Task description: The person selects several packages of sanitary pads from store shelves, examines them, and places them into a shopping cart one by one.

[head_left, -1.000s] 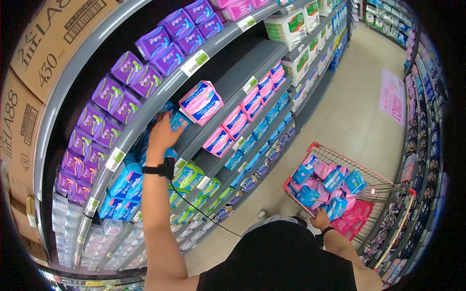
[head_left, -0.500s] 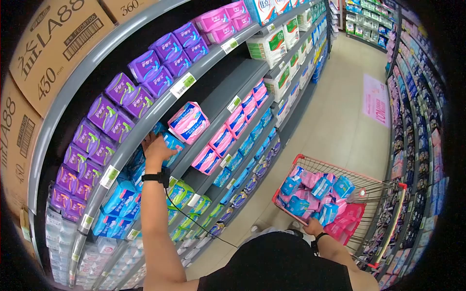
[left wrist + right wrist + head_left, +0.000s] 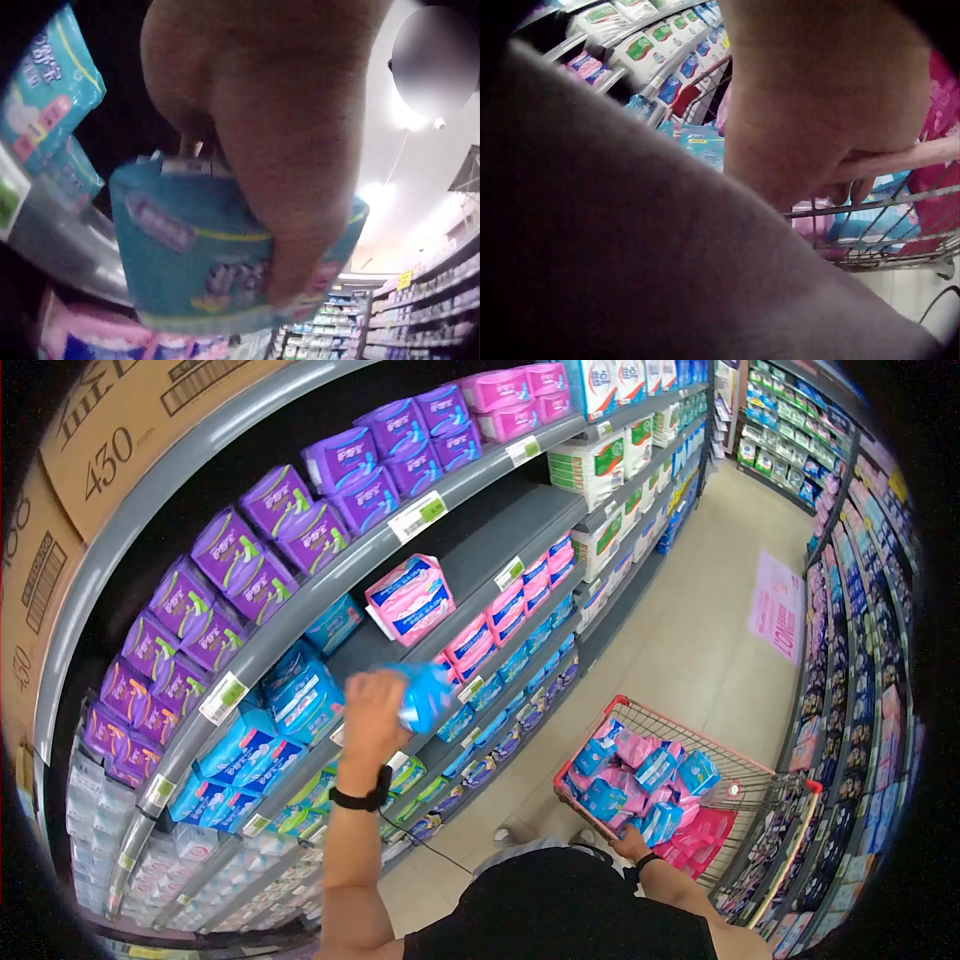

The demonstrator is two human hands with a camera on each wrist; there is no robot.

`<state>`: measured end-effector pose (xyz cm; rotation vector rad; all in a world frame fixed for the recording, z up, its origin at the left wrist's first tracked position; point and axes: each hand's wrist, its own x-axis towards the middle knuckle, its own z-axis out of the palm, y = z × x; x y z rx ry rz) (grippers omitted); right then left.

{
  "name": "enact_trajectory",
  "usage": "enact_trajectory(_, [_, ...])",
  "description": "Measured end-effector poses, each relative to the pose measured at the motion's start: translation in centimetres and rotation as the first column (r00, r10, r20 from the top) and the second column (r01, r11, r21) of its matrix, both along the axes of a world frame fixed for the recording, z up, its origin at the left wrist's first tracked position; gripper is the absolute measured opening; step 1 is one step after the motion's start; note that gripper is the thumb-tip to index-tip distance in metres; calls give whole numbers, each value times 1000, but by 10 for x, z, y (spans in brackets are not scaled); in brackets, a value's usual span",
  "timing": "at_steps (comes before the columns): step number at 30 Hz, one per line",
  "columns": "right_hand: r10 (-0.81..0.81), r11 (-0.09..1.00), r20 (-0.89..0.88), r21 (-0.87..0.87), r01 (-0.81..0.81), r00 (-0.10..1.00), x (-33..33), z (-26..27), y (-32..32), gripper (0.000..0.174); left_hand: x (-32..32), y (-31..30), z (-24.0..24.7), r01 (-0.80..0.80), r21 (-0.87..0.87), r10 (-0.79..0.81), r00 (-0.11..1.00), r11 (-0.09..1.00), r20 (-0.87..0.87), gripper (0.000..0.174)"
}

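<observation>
My left hand [image 3: 376, 705] grips a blue pack of sanitary pads [image 3: 426, 698], blurred by motion, in front of the shelf. In the left wrist view the thumb lies across the face of the blue pack [image 3: 195, 247]. On the shelf behind are more blue packs [image 3: 303, 695] and one pink pack [image 3: 410, 600] standing at the shelf edge. My right hand [image 3: 630, 844] grips the rim of a shopping cart [image 3: 612, 705] piled with blue and pink packs [image 3: 655, 768]. In the right wrist view the fingers of the right hand [image 3: 300, 259] are partly hidden.
Purple packs [image 3: 225, 550] line the shelf above, and green packs [image 3: 408, 772] sit lower. Cardboard boxes [image 3: 120, 460] stack on top at left. A floor sticker [image 3: 776, 605] marks the aisle. Another stocked shelf [image 3: 865, 690] runs along the right.
My left hand has drawn a blue pack out from the shelf, moving right and towards me. The right hand stays on the cart's rim.
</observation>
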<state>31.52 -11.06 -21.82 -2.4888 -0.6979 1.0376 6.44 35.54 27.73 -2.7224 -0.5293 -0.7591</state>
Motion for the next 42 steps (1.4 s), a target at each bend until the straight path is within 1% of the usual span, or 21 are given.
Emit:
enact_trajectory(1, [37, 999, 68, -38, -34, 997, -3, 20, 10, 77, -1, -8, -17, 68, -126, -65, 997, 990, 30, 58])
enact_trajectory(4, [-109, 911, 157, 411, 36, 982, -1, 17, 38, 73, 0, -48, -63, 130, -531, -101, 991, 837, 83, 67])
enact_trajectory(6, [-109, 891, -201, 415, 185, 974, 3, 95, 72, 69, 5, -75, -90, 200, -849, -30, 977, 489, 213, 73])
enact_trajectory(7, [-24, 891, -229, 436, 125, 973, 11, 97, 86, 66, 8, -86, -102, 247, -932, 19, 965, 263, 261, 76])
enact_trajectory(8, [54, 887, -255, 457, 71, 966, 21, 97, 96, 62, 11, -94, -117, 315, -924, 21, 945, 218, 327, 77])
enact_trajectory(10, [242, 816, -497, 569, 103, 833, 16, 200, 131, 68, 20, -111, -143, 451, -885, 38, 889, 114, 457, 80])
enact_trajectory(11, [351, 778, -536, 623, 78, 768, 15, 226, 144, 72, 24, -117, -140, 430, -903, 47, 901, 28, 431, 85])
enact_trajectory(12, [457, 734, -560, 677, 63, 691, 13, 246, 154, 77, 26, -119, -139, 453, -890, 20, 891, 48, 454, 84])
enact_trajectory(14, [536, 740, -804, 595, 315, 257, 5, 280, 176, 86, 30, -120, -136, 501, -861, -33, 866, 91, 500, 83])
enact_trajectory(15, [555, 720, -795, 607, 338, 245, -4, 293, 185, 94, 31, -122, -136, 522, -853, -11, 853, 1, 522, 77])
enact_trajectory(16, [577, 696, -782, 622, 358, 235, -13, 302, 193, 101, 35, -122, -134, 549, -836, -78, 834, 16, 546, 76])
enact_trajectory(18, [578, 666, -750, 661, 345, 321, -26, 302, 204, 109, 45, -121, -128, 609, -792, -204, 782, 47, 589, 74])
enact_trajectory(19, [578, 653, -732, 680, 334, 361, -27, 302, 205, 113, 50, -121, -128, 613, -782, -258, 778, 113, 572, 69])
enact_trajectory(22, [531, 578, -637, 754, 310, 559, -25, 312, 194, 119, 57, -122, -130, 509, -763, -349, 853, 399, 388, 83])
enact_trajectory(25, [467, 557, -562, 787, 267, 683, -21, 313, 183, 124, 53, -140, -132, 413, -874, -353, 881, 254, 314, 100])
enact_trajectory(28, [433, 562, -482, 805, 190, 762, -18, 309, 169, 128, 52, -146, -153, 493, -868, -426, 800, 67, 422, 111])
enact_trajectory(29, [431, 562, -449, 812, 156, 783, -17, 307, 166, 128, 51, -145, -174, 466, -857, -460, 825, 221, 329, 119])
enact_trajectory(32, [498, 552, -445, 825, 124, 744, -18, 305, 159, 130, 48, -150, -172, 416, -892, -291, 843, -178, 452, 123])
enact_trajectory(33, [523, 534, -383, 844, 58, 761, -15, 296, 157, 135, 48, -151, -167, 437, -887, -295, 836, -149, 462, 123])
enact_trajectory(37, [489, 554, -162, 817, -162, 857, -26, 344, 160, 138, 54, -151, -148, 493, -870, -281, 833, -13, 477, 123])
enact_trajectory(42, [450, 585, -159, 796, -156, 879, -28, 353, 167, 139, 55, -150, -153, 497, -864, -221, 854, 80, 470, 121])
